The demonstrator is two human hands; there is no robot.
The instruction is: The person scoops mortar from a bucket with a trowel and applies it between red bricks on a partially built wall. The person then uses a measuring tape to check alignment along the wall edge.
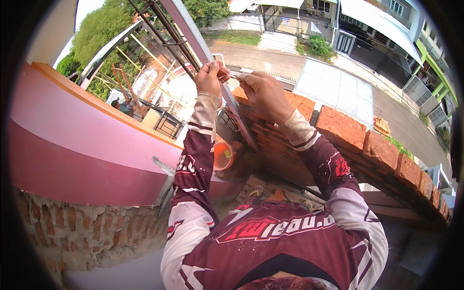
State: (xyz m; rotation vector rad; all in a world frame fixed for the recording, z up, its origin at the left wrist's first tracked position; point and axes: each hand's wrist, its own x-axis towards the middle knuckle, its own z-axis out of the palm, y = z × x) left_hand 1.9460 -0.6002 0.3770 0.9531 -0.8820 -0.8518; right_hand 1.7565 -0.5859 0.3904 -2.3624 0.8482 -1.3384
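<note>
My left hand is raised against the long metal bar, its fingers pinched together. Close by on the right, my right hand is also closed in a pinch, thumb and forefinger pointing at the left. Something thin and pale seems to run between the two sets of fingertips, too small to make out. The bar slants down past both hands, along the end of a red brick wall. Beneath my right hand lie the wall's top bricks.
Dark steel rebar rises beside the bar. An orange bucket stands low between my arms. A pink wall curves along the left. Past the brick wall, a street lies far below. Another person is at the lower left site.
</note>
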